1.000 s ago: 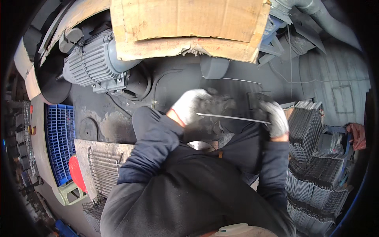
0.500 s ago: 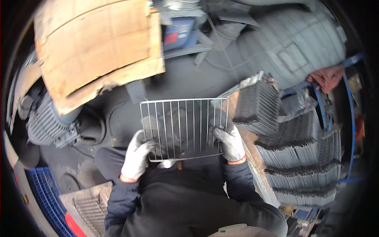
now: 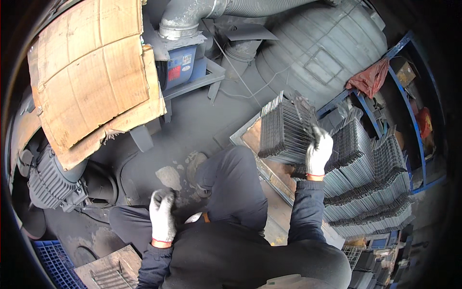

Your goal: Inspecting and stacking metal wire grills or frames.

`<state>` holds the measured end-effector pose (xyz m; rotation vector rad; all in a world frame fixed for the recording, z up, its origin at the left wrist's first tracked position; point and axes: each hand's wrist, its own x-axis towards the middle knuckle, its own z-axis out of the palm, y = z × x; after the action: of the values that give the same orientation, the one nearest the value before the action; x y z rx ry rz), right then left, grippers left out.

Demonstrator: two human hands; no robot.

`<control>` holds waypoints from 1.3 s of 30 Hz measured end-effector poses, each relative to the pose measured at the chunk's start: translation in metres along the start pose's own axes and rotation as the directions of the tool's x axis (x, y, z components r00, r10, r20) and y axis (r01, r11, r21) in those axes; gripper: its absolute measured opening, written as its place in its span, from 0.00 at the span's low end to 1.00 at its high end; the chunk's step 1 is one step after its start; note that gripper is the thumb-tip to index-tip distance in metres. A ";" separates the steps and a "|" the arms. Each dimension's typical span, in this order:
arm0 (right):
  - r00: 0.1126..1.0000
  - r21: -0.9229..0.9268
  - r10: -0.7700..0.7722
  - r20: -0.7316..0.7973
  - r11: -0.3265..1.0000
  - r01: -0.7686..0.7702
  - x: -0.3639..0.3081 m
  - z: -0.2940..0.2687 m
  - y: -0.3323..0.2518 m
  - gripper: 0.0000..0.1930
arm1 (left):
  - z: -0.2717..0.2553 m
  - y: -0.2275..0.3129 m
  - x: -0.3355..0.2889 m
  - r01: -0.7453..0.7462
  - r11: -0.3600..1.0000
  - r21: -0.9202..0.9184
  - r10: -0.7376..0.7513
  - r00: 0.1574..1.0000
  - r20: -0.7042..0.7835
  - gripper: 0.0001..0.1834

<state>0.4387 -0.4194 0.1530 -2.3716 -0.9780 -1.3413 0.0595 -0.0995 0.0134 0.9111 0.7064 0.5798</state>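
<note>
Two white-gloved hands are in view. The left hand (image 3: 162, 216) is over the person's left thigh, fingers bent and dark at the tips; whether it is open or closed cannot be told. The right hand (image 3: 319, 151) is at the near stack of wire racks (image 3: 276, 132), its bent fingertips against a blurred rack at that stack's right side; whether they grip it cannot be told. The near stack numbers one and stands on a brown board (image 3: 251, 138); at least three further rows of racks (image 3: 349, 151) lie to its right, packed too closely for a piece count. Containers: one large grey ribbed barrel (image 3: 298, 53), contents hidden; one grey bucket (image 3: 234, 62) with one flat sheet (image 3: 250, 32) over it; one blue grid-sided crate (image 3: 53, 262) at lower left, cut by the picture's dark rim, contents not legible. One blue-framed shelf (image 3: 400, 45) at right holds one brown box (image 3: 405, 74) and one red item (image 3: 423, 123), with one reddish-brown cloth (image 3: 369, 79) draped at its corner. Also noted: one finned motor (image 3: 50, 180), one cardboard cover (image 3: 96, 72), and one wooden board (image 3: 108, 258) bearing thin metal bars.
</note>
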 end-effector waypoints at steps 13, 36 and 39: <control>0.979 -0.128 -0.036 0.199 0.990 0.062 -0.047 0.018 0.025 0.19 | -0.015 -0.007 -0.010 0.041 0.995 0.089 -0.039 0.999 -0.026 0.09; 0.948 -0.022 0.111 0.299 0.994 -0.109 -0.081 0.038 0.040 0.21 | -0.071 0.074 -0.066 0.017 0.699 0.715 0.337 0.874 -0.350 0.21; 0.936 0.067 0.119 0.330 0.986 -0.150 -0.079 0.034 0.039 0.24 | -0.060 0.078 -0.067 0.118 0.605 0.788 0.385 0.823 -0.418 0.21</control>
<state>0.4593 -0.4657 0.0731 -2.5860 -0.9135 -0.8528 -0.0403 -0.0785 0.0745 1.6839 1.5178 0.6902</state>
